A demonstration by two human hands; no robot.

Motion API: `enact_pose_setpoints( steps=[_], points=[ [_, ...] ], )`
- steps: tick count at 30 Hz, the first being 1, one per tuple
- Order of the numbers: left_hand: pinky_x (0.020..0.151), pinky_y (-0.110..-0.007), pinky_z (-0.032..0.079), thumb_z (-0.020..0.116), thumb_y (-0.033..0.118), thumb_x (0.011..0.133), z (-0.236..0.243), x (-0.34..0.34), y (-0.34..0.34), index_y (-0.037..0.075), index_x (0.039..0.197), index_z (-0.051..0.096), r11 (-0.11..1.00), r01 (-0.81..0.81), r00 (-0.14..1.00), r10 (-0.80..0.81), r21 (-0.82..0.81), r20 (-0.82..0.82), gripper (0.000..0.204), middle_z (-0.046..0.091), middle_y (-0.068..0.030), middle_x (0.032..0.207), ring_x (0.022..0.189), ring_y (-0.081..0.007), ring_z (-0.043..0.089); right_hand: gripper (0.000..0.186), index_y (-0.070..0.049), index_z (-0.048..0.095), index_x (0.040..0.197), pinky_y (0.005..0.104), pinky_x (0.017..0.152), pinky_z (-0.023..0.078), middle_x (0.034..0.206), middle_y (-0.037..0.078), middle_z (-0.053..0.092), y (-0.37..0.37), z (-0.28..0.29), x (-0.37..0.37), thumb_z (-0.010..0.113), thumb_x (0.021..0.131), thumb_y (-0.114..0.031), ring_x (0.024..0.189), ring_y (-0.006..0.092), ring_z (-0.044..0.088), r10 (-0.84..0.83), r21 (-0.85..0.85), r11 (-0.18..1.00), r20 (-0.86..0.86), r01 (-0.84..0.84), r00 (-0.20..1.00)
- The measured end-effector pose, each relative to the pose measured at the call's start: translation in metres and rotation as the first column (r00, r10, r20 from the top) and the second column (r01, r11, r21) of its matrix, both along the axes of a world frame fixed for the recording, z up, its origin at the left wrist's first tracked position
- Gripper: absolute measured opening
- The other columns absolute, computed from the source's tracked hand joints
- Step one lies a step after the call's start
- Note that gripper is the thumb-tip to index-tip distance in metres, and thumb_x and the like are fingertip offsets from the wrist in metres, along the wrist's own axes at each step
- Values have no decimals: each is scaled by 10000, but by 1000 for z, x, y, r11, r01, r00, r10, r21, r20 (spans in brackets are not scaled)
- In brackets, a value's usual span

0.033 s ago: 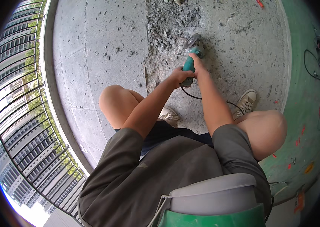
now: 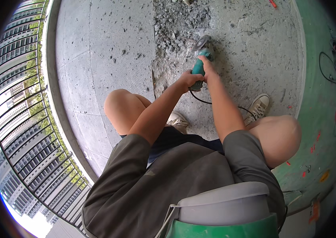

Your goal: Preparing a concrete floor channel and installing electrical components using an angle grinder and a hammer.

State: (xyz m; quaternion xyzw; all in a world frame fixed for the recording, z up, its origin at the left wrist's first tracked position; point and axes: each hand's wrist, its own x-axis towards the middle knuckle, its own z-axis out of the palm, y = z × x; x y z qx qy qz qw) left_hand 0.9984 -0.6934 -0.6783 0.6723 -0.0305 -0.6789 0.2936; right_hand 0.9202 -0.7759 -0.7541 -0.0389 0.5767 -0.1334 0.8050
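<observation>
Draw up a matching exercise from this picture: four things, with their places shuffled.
1. teal cylindrical angle grinder
2. loose grey broken rubble
3. black metal-barred railing
4. beige lace-up right shoe

A. along the picture's left side
B. lower right of the grinder
C. gripped by the left hand and right hand
D. top middle of the picture

Pairs: 1-C, 2-D, 3-A, 4-B

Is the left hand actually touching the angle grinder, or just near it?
Touching. The head view shows the left hand closed on the rear of the teal angle grinder, with the thumb lying across its body.
</observation>
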Motion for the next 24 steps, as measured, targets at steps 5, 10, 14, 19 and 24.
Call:
enact_pose_setpoints(
  steps=[5, 10, 14, 19, 24],
  points=[
    [573, -379, 559, 696, 124, 709, 3, -1, 0, 4, 1081, 502, 1000, -21, 1000, 21, -2, -6, 437, 592, -115, 901, 671, -233, 622, 552, -9, 538, 1030, 377, 634, 499, 881, 89, 563, 0, -6, 0, 739, 644, -347, 694, 218, 583, 24, -7, 1000, -4, -24, 1000],
    [577, -380, 559, 689, 127, 714, 4, 0, 0, 1, 1075, 509, 1000, -15, 999, 14, -23, -44, 422, 589, -115, 890, 682, -232, 617, 554, -16, 542, 1028, 380, 658, 494, 884, 88, 566, 1, -6, 0, 738, 641, -360, 715, 217, 579, 37, 2, 999, -25, -37, 999],
    [578, -380, 559, 688, 131, 718, 4, 0, 0, 2, 1070, 511, 1000, -17, 999, 17, -12, -28, 415, 589, -113, 887, 690, -233, 618, 558, -19, 543, 1027, 381, 665, 493, 893, 91, 568, 1, -6, -1, 742, 636, -364, 727, 220, 579, 30, 9, 999, 6, -30, 1000],
    [578, -377, 557, 691, 134, 720, 5, 0, 0, 3, 1070, 506, 999, -11, 999, 10, -36, -34, 417, 588, -115, 883, 683, -234, 618, 559, -19, 543, 1026, 381, 667, 494, 899, 95, 570, 1, -7, 0, 744, 633, -363, 729, 221, 581, 44, 15, 999, 3, -44, 999],
    [577, -378, 556, 689, 133, 724, 2, -1, 0, -1, 1065, 507, 1000, -10, 1000, 10, -9, -12, 410, 588, -113, 881, 693, -234, 618, 538, -23, 544, 1018, 377, 636, 502, 861, 84, 577, 0, -3, 0, 742, 642, -354, 686, 215, 590, 25, -15, 1000, -78, -26, 997]
  ],
)
